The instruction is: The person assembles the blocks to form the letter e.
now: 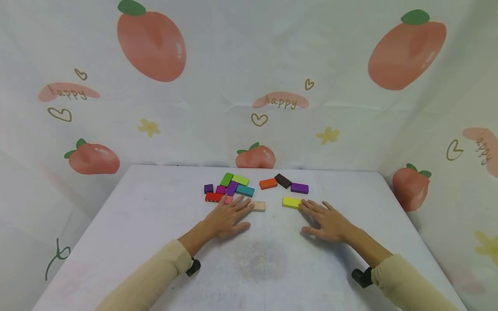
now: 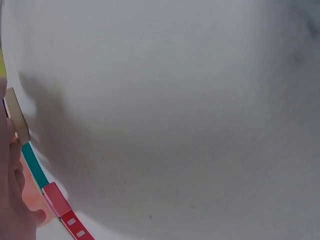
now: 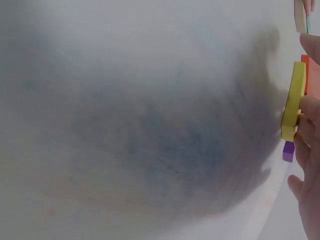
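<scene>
My left hand [image 1: 227, 217], fingers spread, hovers at the near side of a cluster of coloured blocks. Its fingers overlap a pink block [image 1: 228, 199] and the end of a pale wooden block [image 1: 259, 206] in the head view. Beside the pink one lies a red block with white dots [image 1: 214, 197]. A teal block [image 1: 245, 191] sits just beyond the fingertips. My right hand [image 1: 328, 220] is spread flat too, its fingertips overlapping the right end of a yellow block [image 1: 291, 202]. That yellow block [image 3: 294, 100] also shows beside the fingers in the right wrist view. Neither hand grips anything.
Behind the yellow block lie an orange block [image 1: 268, 184], a dark brown block [image 1: 282, 181] and a purple block [image 1: 299, 188]. Green blocks [image 1: 227, 179] and other small pieces form the left cluster. The white table [image 1: 163, 194] meets a fruit-printed cloth [image 1: 218, 129] at its back edge.
</scene>
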A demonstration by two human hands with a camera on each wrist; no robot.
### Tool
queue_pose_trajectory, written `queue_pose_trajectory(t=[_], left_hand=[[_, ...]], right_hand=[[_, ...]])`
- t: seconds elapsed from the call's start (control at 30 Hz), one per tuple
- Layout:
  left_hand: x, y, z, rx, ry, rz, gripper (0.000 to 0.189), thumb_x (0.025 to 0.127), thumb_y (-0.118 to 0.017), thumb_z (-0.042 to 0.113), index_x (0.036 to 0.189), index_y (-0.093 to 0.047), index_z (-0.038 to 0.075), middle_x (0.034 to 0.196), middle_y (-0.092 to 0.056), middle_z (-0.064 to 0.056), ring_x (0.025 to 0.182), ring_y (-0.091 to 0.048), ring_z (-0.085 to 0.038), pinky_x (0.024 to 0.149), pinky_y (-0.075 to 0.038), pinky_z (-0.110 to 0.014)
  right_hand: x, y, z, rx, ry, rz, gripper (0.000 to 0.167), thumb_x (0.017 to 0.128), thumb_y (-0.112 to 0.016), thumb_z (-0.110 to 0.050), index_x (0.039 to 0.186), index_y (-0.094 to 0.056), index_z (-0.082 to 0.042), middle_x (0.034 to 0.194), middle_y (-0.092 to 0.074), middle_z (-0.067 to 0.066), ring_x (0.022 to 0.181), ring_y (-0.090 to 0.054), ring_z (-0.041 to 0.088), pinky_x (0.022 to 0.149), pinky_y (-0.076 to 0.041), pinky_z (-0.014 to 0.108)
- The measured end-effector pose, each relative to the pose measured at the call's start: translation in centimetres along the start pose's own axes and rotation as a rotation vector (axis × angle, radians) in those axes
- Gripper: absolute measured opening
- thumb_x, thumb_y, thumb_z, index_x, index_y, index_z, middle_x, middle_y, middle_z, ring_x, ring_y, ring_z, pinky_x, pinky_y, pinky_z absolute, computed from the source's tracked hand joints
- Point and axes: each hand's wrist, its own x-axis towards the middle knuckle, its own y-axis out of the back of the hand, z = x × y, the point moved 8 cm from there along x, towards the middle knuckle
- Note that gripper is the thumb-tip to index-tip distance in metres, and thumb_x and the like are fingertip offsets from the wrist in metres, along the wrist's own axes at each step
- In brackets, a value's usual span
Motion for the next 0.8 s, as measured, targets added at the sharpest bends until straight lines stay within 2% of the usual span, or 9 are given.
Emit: queue_pose_trajectory(t=[0.43,0.8], left_hand=[[-1.2,-0.2,1.4,-0.006,-0.017,0.026,0.070,0.100,-0.040,0.059,0.159,-0.026,0.023,0.163,-0.026,0.000,0.151,-0.020,-0.025,0.115,-0.007,-0.067],[-1.6,-0.2,2.9,-0.001,-0.036,0.035,0.071,0.099,-0.042,0.059,0.158,-0.028,0.023,0.163,-0.027,0.000,0.151,-0.021,-0.027,0.114,-0.016,-0.068]], right_hand=[[-2.0,-0.5,-1.7,-0.002,0.034,-0.002,0.078,0.093,-0.054,-0.060,0.154,-0.039,-0.015,0.159,-0.036,0.007,0.145,-0.034,0.032,0.114,-0.022,0.064],[-3.0,-0.6,-3.1,-0.002,0.066,0.007,0.077,0.092,-0.055,-0.060,0.153,-0.041,-0.015,0.157,-0.039,0.008,0.144,-0.036,0.032,0.112,-0.025,0.065]])
